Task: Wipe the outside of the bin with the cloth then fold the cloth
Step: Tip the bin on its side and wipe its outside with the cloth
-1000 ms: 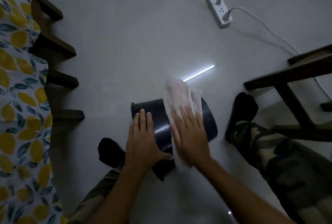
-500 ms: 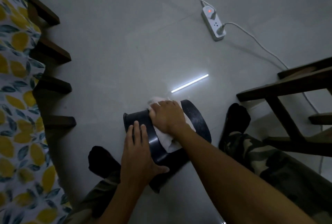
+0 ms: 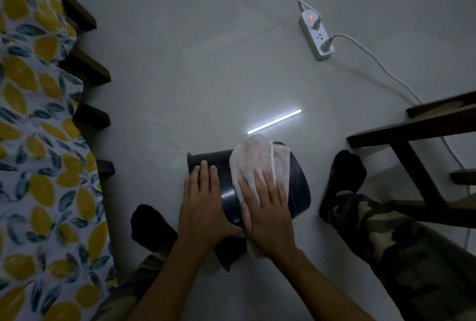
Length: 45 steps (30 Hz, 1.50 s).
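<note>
- Wiping step in hand: right hand flat, fingers spread, pressing cloth onto bin.
- Left hand beside it, open-palmed, steadies the bin; next likely rolling it, unwiped side up.

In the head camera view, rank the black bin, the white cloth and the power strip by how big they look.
Largest to smallest:
1. black bin, lying on its side
2. white cloth, partly under the right hand
3. power strip; it lies farther from the camera, so its true size is unsure
</note>
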Available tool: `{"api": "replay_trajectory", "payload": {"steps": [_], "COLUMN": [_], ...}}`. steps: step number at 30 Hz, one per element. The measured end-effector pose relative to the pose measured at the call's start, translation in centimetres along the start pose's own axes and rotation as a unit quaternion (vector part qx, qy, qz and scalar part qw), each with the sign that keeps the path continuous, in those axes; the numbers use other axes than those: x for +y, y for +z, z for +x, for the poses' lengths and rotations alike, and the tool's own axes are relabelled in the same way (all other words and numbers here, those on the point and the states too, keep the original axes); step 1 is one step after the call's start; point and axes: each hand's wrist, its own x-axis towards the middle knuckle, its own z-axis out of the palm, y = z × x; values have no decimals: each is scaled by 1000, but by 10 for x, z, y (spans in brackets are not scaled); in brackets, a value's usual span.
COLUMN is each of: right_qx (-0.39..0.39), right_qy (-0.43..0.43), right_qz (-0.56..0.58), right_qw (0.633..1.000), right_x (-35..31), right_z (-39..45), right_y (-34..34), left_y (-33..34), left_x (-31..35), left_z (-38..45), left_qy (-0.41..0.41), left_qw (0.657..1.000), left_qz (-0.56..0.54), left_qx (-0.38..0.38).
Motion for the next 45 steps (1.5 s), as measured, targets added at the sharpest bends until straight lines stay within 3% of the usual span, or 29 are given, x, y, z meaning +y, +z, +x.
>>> {"api": "replay_trajectory", "payload": {"steps": [8, 18, 25, 29, 31, 32, 33, 34, 35, 37, 40, 45], "right_qx": [-120, -39, 26, 103, 105, 89, 66, 44, 25, 9, 10, 38], "right_qy": [23, 49, 113, 167, 225, 266, 304, 331, 346, 359, 386, 411], "right_qz": [-7, 17, 151, 311, 362, 414, 451, 475, 486, 502, 498, 469], "right_qw": [992, 998, 982, 930, 898, 866, 837, 814, 802, 787, 776, 781], "right_x": [-1, 5, -9, -17, -17, -15, -12, -7, -3, 7, 26, 59], "right_z": [134, 69, 45, 49, 44, 38, 33, 28, 23, 15, 5, -1], "right_y": [5, 2, -8, -29, -33, -33, -31, -29, -28, -29, -32, -38], "left_y": [-14, -1, -23, -38, -52, -37, -24, -17, -6, 0, 20, 32], "left_x": [-4, 22, 16, 40, 60, 71, 80, 83, 76, 68, 83, 120], "left_z": [15, -20, -31, -30, -27, -32, -32, -32, -35, -46, -40, -30], "left_qy": [-5, 8, 124, 176, 214, 172, 164, 161, 201, 200, 206, 254], "left_qw": [1000, 998, 981, 968, 969, 985, 977, 976, 974, 974, 971, 943], "left_qz": [-11, -58, -58, -28, -80, 20, 133, 141, 105, 46, -94, -189], "left_qx": [-15, 4, 140, 179, 97, 23, -25, -35, 17, 99, 81, 102]}}
